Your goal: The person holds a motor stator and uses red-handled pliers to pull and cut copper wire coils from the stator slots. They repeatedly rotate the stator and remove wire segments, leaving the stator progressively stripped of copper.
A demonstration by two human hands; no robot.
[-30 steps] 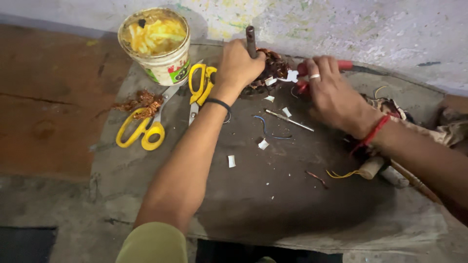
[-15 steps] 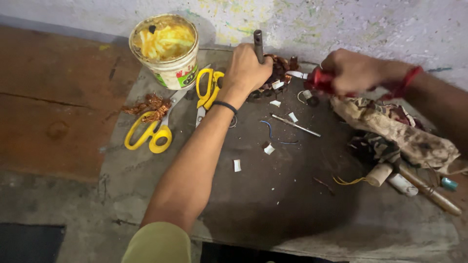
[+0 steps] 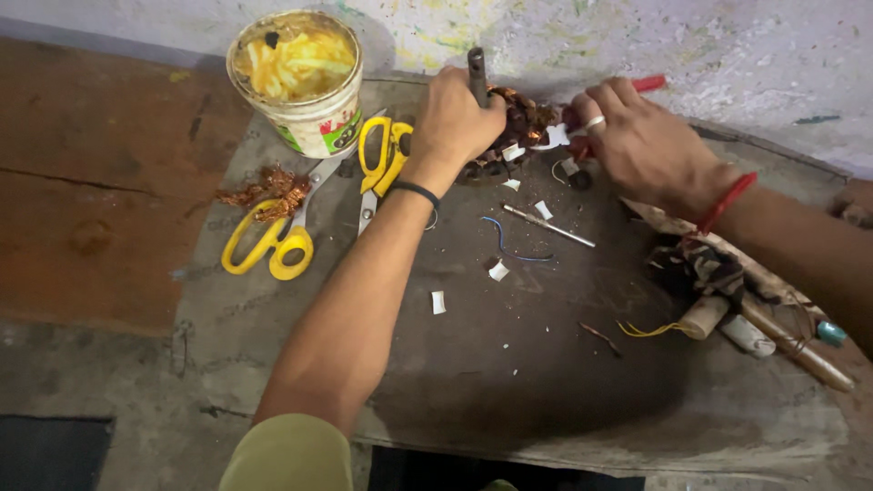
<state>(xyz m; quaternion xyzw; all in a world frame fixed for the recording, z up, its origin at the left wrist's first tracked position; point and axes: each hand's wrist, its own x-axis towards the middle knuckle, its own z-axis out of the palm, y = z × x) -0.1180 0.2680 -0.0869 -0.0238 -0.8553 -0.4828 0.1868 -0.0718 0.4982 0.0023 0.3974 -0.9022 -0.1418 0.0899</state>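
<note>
While the dark worn mat is seen from above, a dark metal rod is held upright by the left hand near the far edge, with the fingers clenched around it so that only its top end sticks out above the fist. Just beside this fist a bundle of copper winding wire is lying, and it is touched by both hands. A red-handled tool is grasped by the right hand — its fingers are closed on the handle, and the working end is hidden behind the hand, so its kind cannot be told. A ring is worn on this hand and a red thread on the wrist; a black band is worn on the left wrist. To the left of the left hand, two pairs of yellow-handled scissors are laid on the mat, and behind them a white tub filled with yellow strips is placed. Small white paper scraps, a thin blue wire and a thin metal pin are scattered in the middle — well apart from the wooden sticks at the right edge.
</note>
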